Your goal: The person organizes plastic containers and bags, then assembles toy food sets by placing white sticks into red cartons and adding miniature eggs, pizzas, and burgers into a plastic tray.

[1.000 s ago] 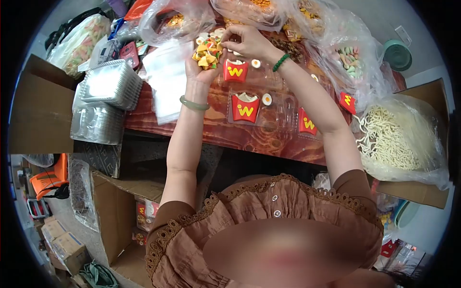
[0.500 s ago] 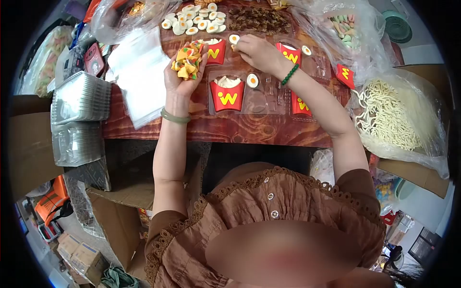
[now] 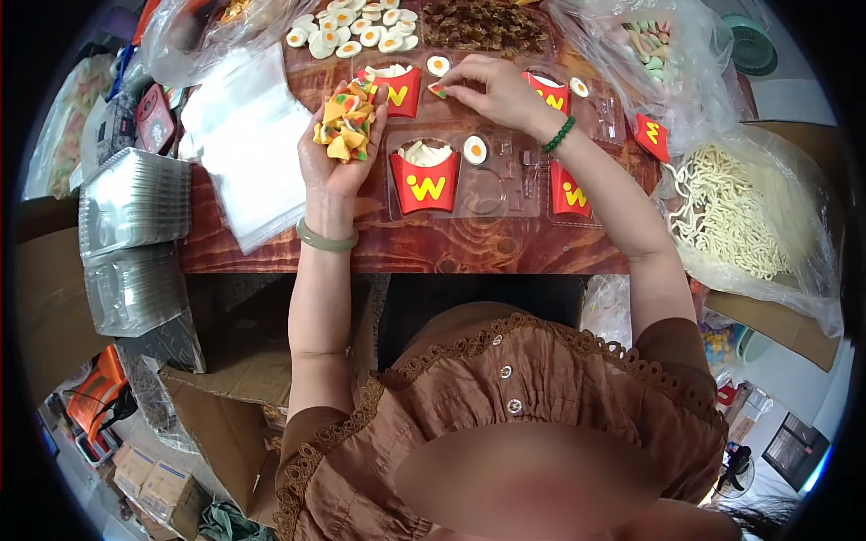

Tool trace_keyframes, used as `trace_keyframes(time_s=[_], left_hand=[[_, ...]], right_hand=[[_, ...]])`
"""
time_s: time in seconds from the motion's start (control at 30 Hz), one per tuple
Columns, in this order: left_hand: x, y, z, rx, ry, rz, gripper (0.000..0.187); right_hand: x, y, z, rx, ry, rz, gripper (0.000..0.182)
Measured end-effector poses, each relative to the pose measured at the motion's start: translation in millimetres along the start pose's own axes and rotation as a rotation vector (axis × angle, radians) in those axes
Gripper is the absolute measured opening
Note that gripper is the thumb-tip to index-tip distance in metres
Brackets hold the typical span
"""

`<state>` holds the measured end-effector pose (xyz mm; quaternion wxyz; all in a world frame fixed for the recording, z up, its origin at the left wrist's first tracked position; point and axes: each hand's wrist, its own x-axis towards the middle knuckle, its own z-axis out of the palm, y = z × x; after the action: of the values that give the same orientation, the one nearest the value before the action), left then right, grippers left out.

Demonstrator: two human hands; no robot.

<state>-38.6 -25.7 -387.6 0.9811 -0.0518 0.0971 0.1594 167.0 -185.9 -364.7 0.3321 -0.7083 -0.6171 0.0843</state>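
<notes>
My left hand point(image 3: 325, 171), palm up, cradles a heap of yellow, red and green pizza-slice gummies point(image 3: 345, 126). Between the thumb and fingers of my right hand point(image 3: 501, 92) is a single pizza-slice gummy point(image 3: 437, 91), above a clear tray at the back. Close to those fingertips lies a fried-egg gummy point(image 3: 438, 66). A red fries carton point(image 3: 397, 91) with pale sticks sits just right of my left fingers. Nearer to me, a clear plastic tray point(image 3: 502, 200) holds another red carton point(image 3: 423, 185) and an egg gummy point(image 3: 475, 150). My right forearm partly covers further cartons.
Egg gummies point(image 3: 350, 34) and brown gummies point(image 3: 487, 27) lie along the back. Plastic sleeves point(image 3: 254, 162) and stacked clear trays point(image 3: 135, 203) are at the left. At the right are a bag of pale strands point(image 3: 735, 216) and a loose carton point(image 3: 651, 135).
My right hand has shifted slightly, and the pizza-slice gummy in its fingertips now shows clearly beside the egg gummy. My left hand still holds its heap. The view has shifted slightly.
</notes>
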Motion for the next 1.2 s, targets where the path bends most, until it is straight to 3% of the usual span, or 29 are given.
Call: trace_keyframes(time_s=[0.1, 0.27, 0.33, 0.47, 0.53, 0.67, 0.8, 0.87, 1.0, 1.1, 1.2], left_hand=[[-0.6, -2.7, -4.7, -0.012, 0.018, -0.002, 0.034], [0.0, -4.0, -1.5, 0.023, 0.057, 0.012, 0.034], [-0.6, -5.5, -0.2, 0.029, 0.055, 0.015, 0.034], [-4.1, -8.7, 2.3, 0.056, 0.028, 0.009, 0.036], [-6.0, -13.1, 2.9, 0.072, 0.002, 0.000, 0.036], [-6.5, -17.1, 4.6, 0.110, -0.026, -0.061, 0.040], [-7.7, -16.7, 5.6, 0.022, -0.046, -0.115, 0.043], [-6.5, -17.0, 8.1, -0.025, -0.073, -0.141, 0.043], [-4.7, -12.1, 8.7, -0.028, -0.115, -0.107, 0.039], [-3.1, -1.4, 5.9, -0.020, -0.071, -0.056, 0.035], [-1.0, 2.2, 2.0, 0.011, -0.031, -0.032, 0.034]], right_hand=[[11.1, 6.1, -3.3, -0.005, 0.114, 0.158, 0.017], [29.4, 21.3, 7.5, -0.229, 0.090, 0.101, 0.018], [34.5, 16.1, 7.1, -0.190, 0.060, 0.256, 0.020], [39.9, -9.3, -2.6, -0.036, 0.074, 0.264, 0.021], [41.0, -28.7, -0.6, 0.368, 0.041, 0.050, 0.021], [45.3, -43.9, 0.1, 0.377, -0.156, 0.137, 0.021], [40.0, -52.2, -3.2, 0.404, -0.117, 0.194, 0.019], [35.6, -54.2, -6.9, 0.692, -0.023, 0.297, 0.015], [21.0, -40.3, 1.3, 0.627, 0.117, 0.275, 0.016], [1.3, -30.9, 10.7, 0.220, 0.060, 0.342, 0.017], [-6.5, -29.6, 18.1, 0.037, 0.048, 0.333, 0.017]])
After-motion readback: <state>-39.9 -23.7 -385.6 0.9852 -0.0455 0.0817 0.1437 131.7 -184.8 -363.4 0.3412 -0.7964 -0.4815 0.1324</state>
